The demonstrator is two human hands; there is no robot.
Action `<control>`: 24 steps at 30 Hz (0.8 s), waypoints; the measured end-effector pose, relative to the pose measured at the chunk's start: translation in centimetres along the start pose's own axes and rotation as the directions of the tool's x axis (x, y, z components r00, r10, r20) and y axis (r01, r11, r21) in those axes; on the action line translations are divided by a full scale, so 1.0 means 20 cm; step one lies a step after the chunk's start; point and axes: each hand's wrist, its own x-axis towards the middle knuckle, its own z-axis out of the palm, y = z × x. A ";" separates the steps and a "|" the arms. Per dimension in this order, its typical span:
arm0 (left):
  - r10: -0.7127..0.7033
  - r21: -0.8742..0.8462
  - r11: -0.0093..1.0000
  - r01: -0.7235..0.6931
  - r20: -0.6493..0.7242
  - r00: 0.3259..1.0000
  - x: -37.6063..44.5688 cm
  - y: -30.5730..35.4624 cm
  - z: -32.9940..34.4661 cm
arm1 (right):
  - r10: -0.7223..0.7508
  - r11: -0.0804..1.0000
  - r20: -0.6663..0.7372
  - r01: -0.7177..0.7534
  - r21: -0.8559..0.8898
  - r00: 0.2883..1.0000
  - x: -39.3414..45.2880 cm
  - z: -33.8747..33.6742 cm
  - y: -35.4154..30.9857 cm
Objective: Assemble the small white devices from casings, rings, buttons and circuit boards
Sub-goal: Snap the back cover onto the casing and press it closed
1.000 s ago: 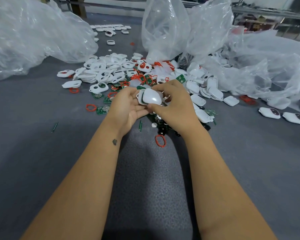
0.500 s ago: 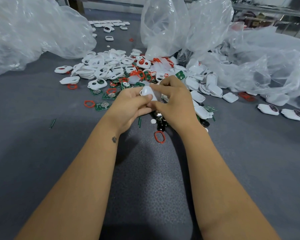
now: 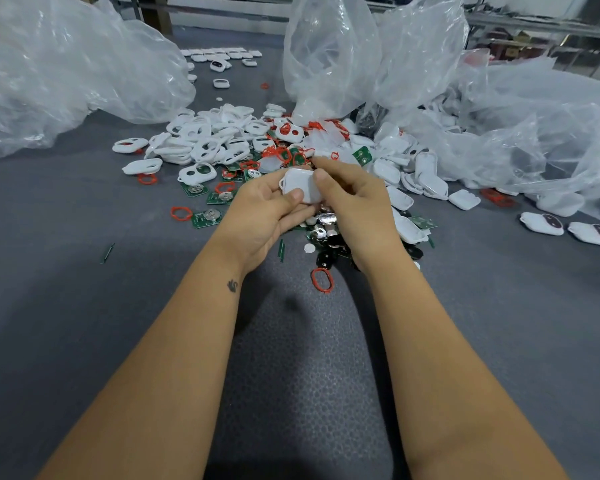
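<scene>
Tabletop [image 3: 84,323]: grey and pebbled, it lay under your forearms and carried everything around your grip.
Plastic bags [image 3: 66,71]: big, clear and crumpled, they sat well beyond your grip on the far left, straight ahead and far right.
Casing pile [image 3: 208,140]: white casings with oval cut-outs were heaped just beyond your grip, a little to its left.
Plain casings [image 3: 426,174]: closed white shells lay in a heap beyond your grip to the right.
Left hand [image 3: 267,213]: your grip was clamped on the white device, thumb pressed on its near face and fingers curled beneath.
Right hand [image 3: 357,202]: your grip also pinched the white device, thumb on its right edge and forefinger over the far edge.
Finished devices [image 3: 568,228]: two white units with dark windows lay side by side, well to the right of your grip.
White device [image 3: 300,185]: you held it between both hands above the parts, smooth face up, a small loop at its left edge.
Circuit boards [image 3: 207,217]: green, with round silver cells, they lay just left of your grip.
Buttons [image 3: 329,237]: dark and silvery pieces were scattered under and just nearer than your grip.
Red rings [image 3: 322,279]: one lay nearer than your grip, one to its left beside a board, and more were mixed into the casing pile.
</scene>
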 end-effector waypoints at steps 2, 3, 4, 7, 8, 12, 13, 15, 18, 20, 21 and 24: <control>0.002 0.018 1.000 -0.002 0.032 0.999 0.00 0.00 0.00 | 0.070 0.994 -0.006 -0.070 0.083 0.998 0.01 0.00 0.00; 0.003 0.024 1.000 -0.005 0.051 0.999 -0.01 0.00 0.01 | 0.086 0.990 -0.007 -0.085 0.108 0.996 0.01 0.00 0.00; 0.003 0.027 1.000 -0.005 0.071 0.997 -0.01 0.00 0.01 | 0.092 0.987 -0.011 -0.090 0.136 0.996 0.01 -0.01 0.00; 0.001 0.033 0.999 -0.005 0.113 0.994 -0.01 0.00 0.02 | 0.093 0.983 -0.041 -0.085 0.163 0.995 0.01 -0.02 0.01; 0.005 0.041 0.999 -0.010 0.118 0.993 -0.01 0.00 0.02 | 0.092 0.984 -0.046 -0.083 0.160 0.995 0.01 -0.03 0.01; 0.038 0.042 0.998 -0.043 0.103 0.994 -0.02 -0.01 0.02 | 0.075 0.980 -0.046 -0.065 0.186 0.996 0.01 -0.03 0.01; 0.042 0.034 0.998 -0.045 0.101 0.994 -0.02 -0.01 0.02 | 0.068 0.979 -0.049 -0.058 0.197 0.996 0.01 -0.03 0.01; 0.043 0.014 0.999 -0.045 0.091 0.995 -0.01 0.00 0.03 | 0.059 0.972 -0.051 -0.045 0.230 0.997 0.01 -0.03 0.01; 0.040 -0.024 0.999 -0.039 0.074 0.996 -0.01 0.00 0.03 | 0.074 0.957 -0.034 -0.061 0.284 0.997 0.01 -0.03 0.01; 0.038 -0.037 0.999 -0.036 0.067 0.997 -0.01 0.00 0.02 | 0.100 0.943 0.019 -0.101 0.318 0.995 0.01 -0.03 0.02; 0.036 -0.041 0.999 -0.033 0.066 0.997 -0.01 0.00 0.02 | 0.108 0.939 0.049 -0.119 0.323 0.993 0.01 -0.03 0.02; 0.026 -0.054 0.998 -0.021 0.078 0.997 0.00 0.01 0.02 | 0.132 0.930 0.078 -0.150 0.335 0.988 0.02 -0.03 0.02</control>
